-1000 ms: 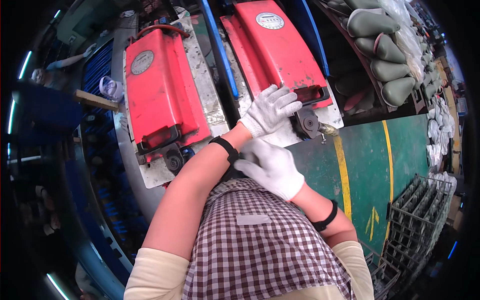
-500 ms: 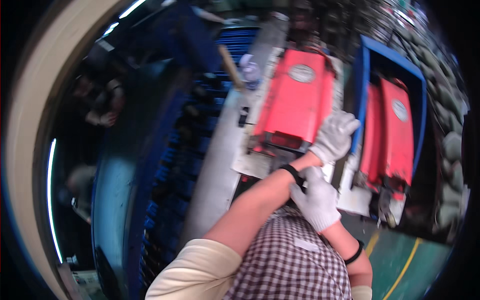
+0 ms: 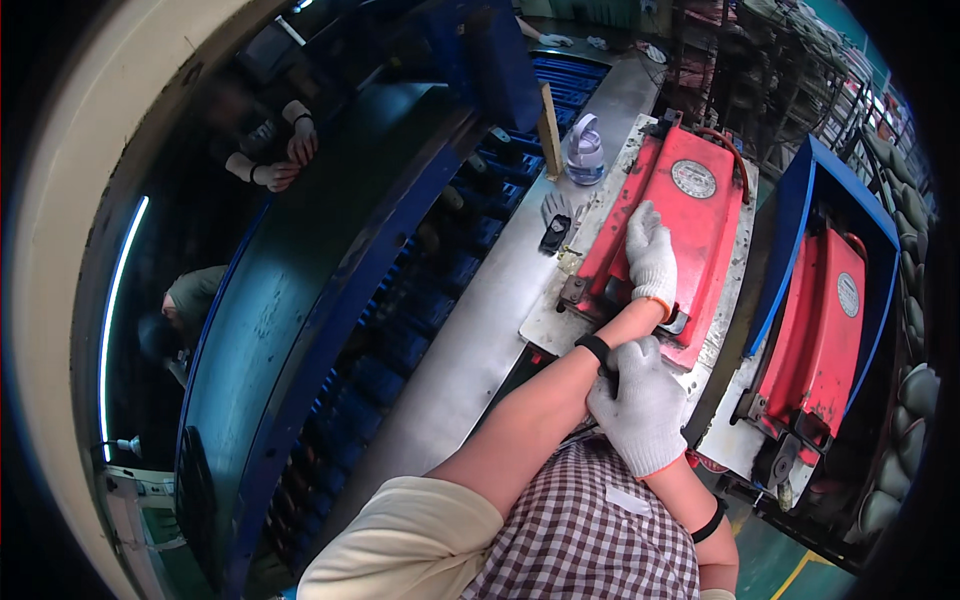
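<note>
In the head view, I stand near a person who works with two gloved hands over a metal bench [image 3: 425, 390]. The left hand [image 3: 650, 252] lies above the nearer red metal cover [image 3: 690, 235]; its fingers are almost straight and close together, and no object shows in it. Whether its palm touches the cover, I cannot tell.

The right hand [image 3: 642, 405] is at the left wrist, just beside the black wristband [image 3: 593, 347], with its fingers bent. I cannot tell if these fingers pinch the band or only rest against the wrist, because their tips are hidden. The wristband sits around the left wrist, below the glove's orange edge.

The nearer cover, with a round pale label [image 3: 693, 179], rests on a stained white plate [image 3: 545, 328]. To its left stand a lavender bottle [image 3: 586, 152] and a wooden bar [image 3: 549, 130]. At the right, a blue housing [image 3: 856, 192] surrounds the farther red cover [image 3: 812, 330]. Across the blue-edged conveyor [image 3: 265, 310], another person's hands [image 3: 278, 176] are close together.
</note>
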The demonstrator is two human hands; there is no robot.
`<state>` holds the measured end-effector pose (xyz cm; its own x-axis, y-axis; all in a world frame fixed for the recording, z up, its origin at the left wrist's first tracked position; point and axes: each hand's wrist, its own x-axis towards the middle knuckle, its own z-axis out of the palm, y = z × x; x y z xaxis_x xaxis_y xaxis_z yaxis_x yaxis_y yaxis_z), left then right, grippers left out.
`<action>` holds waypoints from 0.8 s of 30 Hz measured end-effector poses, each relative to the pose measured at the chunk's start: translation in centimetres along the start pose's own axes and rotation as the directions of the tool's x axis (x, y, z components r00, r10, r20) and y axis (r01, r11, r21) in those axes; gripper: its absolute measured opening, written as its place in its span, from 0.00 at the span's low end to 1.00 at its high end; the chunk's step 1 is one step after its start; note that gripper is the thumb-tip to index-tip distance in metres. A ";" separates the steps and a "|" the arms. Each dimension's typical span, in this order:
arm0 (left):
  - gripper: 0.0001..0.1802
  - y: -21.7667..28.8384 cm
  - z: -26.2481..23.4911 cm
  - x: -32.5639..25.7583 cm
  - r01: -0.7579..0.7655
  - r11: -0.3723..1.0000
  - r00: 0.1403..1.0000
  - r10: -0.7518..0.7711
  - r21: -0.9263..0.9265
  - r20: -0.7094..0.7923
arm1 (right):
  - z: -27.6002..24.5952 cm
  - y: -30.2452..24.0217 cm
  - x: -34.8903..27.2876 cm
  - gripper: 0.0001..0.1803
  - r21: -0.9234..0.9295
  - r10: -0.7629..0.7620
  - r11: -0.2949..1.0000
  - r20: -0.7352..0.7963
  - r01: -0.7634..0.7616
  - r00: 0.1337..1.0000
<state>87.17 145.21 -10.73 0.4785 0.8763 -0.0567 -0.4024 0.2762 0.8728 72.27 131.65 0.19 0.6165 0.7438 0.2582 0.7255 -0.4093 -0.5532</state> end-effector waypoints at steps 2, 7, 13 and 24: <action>0.28 0.1 -0.8 0.4 -0.030 0.990 0.999 0.026 0.141 0.033 | 0.4 -0.3 0.4 0.12 0.013 -0.054 0.998 0.012 0.054 0.998; 0.25 0.5 -2.5 3.0 0.025 1.000 0.993 -0.025 -0.005 -0.113 | 1.2 -0.5 0.6 0.14 0.070 -0.128 0.989 0.023 0.127 0.991; 0.15 1.7 -3.4 3.6 0.303 0.761 0.840 -0.497 -0.574 -0.216 | 1.2 -0.6 -0.2 0.16 0.118 -0.204 0.973 0.022 0.200 0.979; 0.02 3.6 -4.2 1.5 0.670 0.480 0.697 -0.669 -0.566 0.257 | -1.7 -1.1 1.1 0.18 0.269 -0.246 0.945 0.219 0.184 0.944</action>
<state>83.13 149.23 -9.70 0.8034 0.3246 -0.4991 -0.3147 0.9432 0.1069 72.70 131.98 2.43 0.3368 0.9187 0.2064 0.7168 -0.1081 -0.6889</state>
